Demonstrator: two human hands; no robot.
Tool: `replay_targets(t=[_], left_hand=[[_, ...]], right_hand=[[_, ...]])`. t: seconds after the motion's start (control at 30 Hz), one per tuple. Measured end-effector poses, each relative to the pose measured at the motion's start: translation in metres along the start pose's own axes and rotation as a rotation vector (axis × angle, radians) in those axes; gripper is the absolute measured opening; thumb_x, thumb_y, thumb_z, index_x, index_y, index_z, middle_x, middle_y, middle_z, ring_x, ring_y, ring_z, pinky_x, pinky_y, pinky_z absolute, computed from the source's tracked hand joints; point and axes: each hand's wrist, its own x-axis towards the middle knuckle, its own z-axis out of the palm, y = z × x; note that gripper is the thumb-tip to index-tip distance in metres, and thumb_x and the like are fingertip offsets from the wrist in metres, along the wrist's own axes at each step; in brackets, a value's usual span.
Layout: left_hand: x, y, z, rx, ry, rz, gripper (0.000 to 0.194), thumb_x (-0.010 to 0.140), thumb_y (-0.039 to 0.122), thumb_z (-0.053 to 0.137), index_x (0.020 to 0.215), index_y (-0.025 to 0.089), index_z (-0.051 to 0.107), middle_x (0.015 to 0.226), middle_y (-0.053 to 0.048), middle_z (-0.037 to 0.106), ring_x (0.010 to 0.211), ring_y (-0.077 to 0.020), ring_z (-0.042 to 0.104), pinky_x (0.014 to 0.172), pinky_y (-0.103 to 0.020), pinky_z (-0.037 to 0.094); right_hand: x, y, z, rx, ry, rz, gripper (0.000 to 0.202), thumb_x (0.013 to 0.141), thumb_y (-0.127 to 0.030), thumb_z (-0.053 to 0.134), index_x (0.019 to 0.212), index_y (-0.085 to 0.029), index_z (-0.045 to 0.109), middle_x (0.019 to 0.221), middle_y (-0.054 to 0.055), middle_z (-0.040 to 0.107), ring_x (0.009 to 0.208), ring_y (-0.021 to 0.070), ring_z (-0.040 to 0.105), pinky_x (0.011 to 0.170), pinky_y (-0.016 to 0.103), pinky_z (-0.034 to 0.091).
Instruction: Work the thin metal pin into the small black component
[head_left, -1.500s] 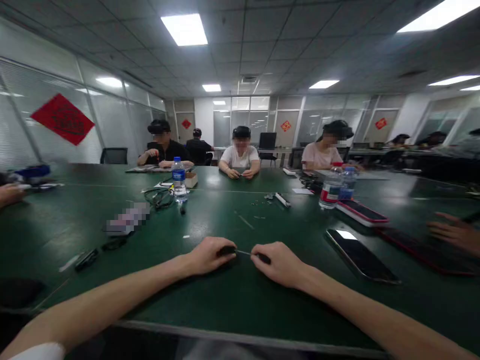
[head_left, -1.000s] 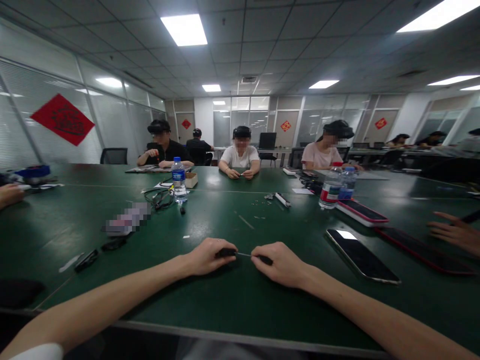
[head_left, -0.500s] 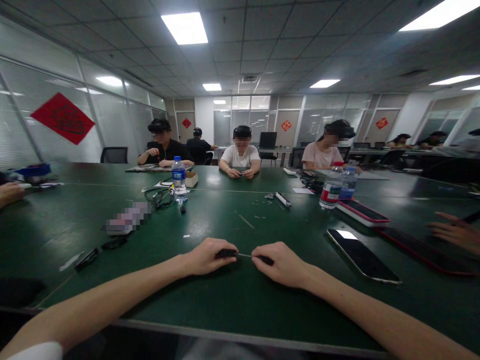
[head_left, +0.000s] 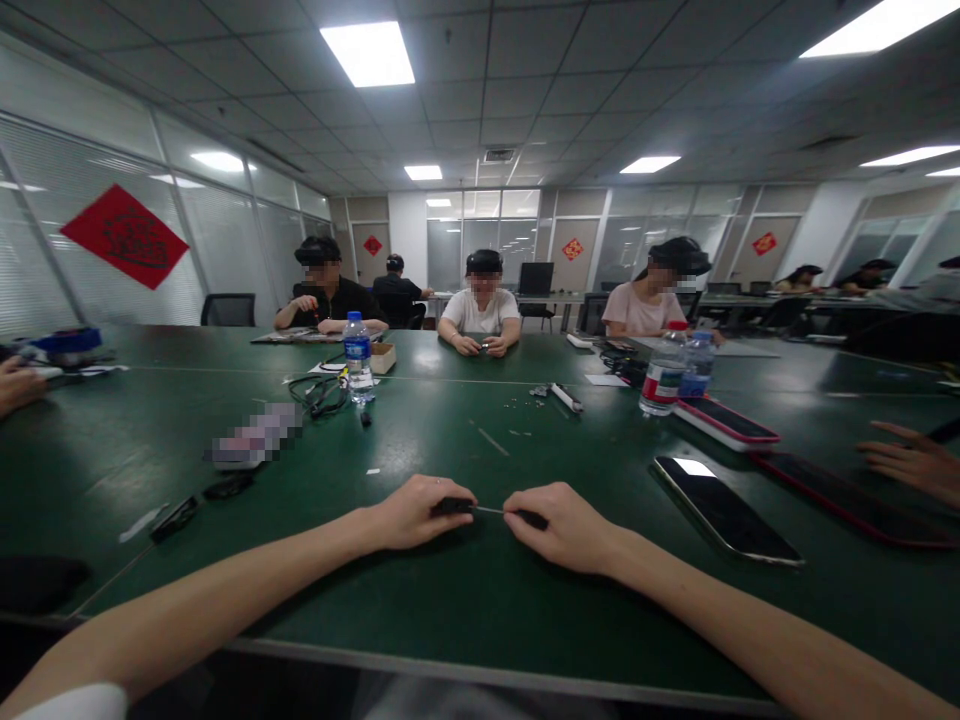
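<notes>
In an office, under ceiling lights (head_left: 367, 53), at a green table (head_left: 420, 615); clasping a small black object (head_left: 452, 506) in the left hand (head_left: 417, 512), over the near part of the table; pinching a black handle (head_left: 534, 520) narrowly in the right hand (head_left: 562, 526), with a thin rod (head_left: 490, 511) spanning the gap between; cannot tell of contact between rod and object; with a phone (head_left: 726, 512) lying flat to the right.

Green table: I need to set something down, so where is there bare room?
The green table looks bare between the left forearm and right forearm, and beyond the hands, between the blue-labelled bottle and grey bits. It is crowded at right, with the dark phone and red-labelled bottle, and by the cables.
</notes>
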Motion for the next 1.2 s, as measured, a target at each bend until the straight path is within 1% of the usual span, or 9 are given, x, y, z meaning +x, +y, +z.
replay_targets(t=[0.37, 0.67, 0.9, 1.2], left_hand=[[0.0010, 0.0025, -0.0015, 0.014, -0.012, -0.020, 0.026, 0.097, 0.035, 0.059, 0.114, 0.017, 0.067, 0.097, -0.006, 0.072, 0.084, -0.0161, 0.067, 0.077, -0.024, 0.051], [0.0003, -0.0004, 0.0007, 0.015, -0.005, -0.010, 0.027, 0.097, 0.035, 0.059, 0.114, 0.017, 0.067, 0.098, -0.007, 0.072, 0.085, -0.0161, 0.068, 0.079, -0.024, 0.051], [0.0005, 0.0009, -0.0007, 0.002, -0.007, -0.011, 0.026, 0.096, 0.034, 0.060, 0.114, 0.017, 0.067, 0.099, -0.006, 0.072, 0.085, -0.0161, 0.068, 0.079, -0.024, 0.051], [0.0006, -0.0004, 0.0003, 0.002, -0.008, -0.019, 0.027, 0.097, 0.036, 0.059, 0.115, 0.017, 0.067, 0.099, -0.007, 0.072, 0.085, -0.0165, 0.067, 0.079, -0.024, 0.052]], right_hand=[[0.0001, -0.0005, -0.0008, -0.004, -0.006, 0.003, 0.028, 0.096, -0.031, 0.049, 0.098, -0.018, 0.073, 0.084, 0.004, 0.072, 0.071, 0.0154, 0.064, 0.068, 0.024, 0.046], [0.0000, -0.0002, -0.0001, -0.002, 0.004, -0.001, 0.028, 0.096, -0.031, 0.049, 0.098, -0.018, 0.073, 0.085, 0.005, 0.073, 0.071, 0.0152, 0.064, 0.068, 0.024, 0.046], [-0.0006, -0.0031, -0.0025, -0.006, 0.013, 0.002, 0.028, 0.095, -0.032, 0.049, 0.096, -0.018, 0.073, 0.085, 0.005, 0.073, 0.071, 0.0156, 0.064, 0.068, 0.024, 0.046], [-0.0008, -0.0024, -0.0017, -0.006, 0.010, 0.003, 0.028, 0.096, -0.033, 0.049, 0.099, -0.019, 0.074, 0.085, 0.005, 0.073, 0.071, 0.0158, 0.064, 0.068, 0.024, 0.047]])
